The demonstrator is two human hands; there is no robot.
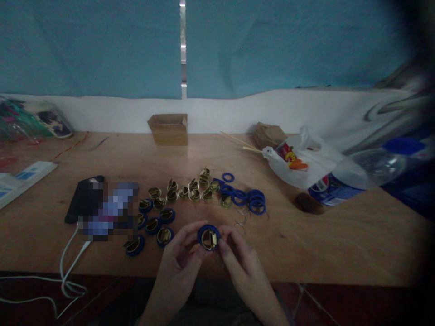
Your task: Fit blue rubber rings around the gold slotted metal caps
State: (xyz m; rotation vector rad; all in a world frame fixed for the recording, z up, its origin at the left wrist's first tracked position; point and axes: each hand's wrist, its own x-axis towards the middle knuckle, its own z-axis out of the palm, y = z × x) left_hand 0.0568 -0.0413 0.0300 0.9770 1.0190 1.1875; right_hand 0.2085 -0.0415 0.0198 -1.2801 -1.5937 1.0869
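Between the fingertips of my left hand (181, 258) and my right hand (243, 260) is a round brass-coloured clip piece with a blue ring around it (209, 238). Both hands pinch it by its sides, just above the table's front edge, with its metal clip face toward me. To the left lie several like pieces with blue rings (152, 225). Beyond my hands sits a cluster of bare brass clip pieces (183, 192). Loose blue rings (239, 197) are gathered to their right, some overlapping, with thin curved strands (241, 216) beside them.
A black power bank (84, 199) and a blurred-out device (112, 213) lie left, with white cables (64, 271) hanging over the edge. A small open cardboard box (171, 131) stands at the back. At right are a white plastic bag (312, 163) and a large bottle (353, 176) lying over.
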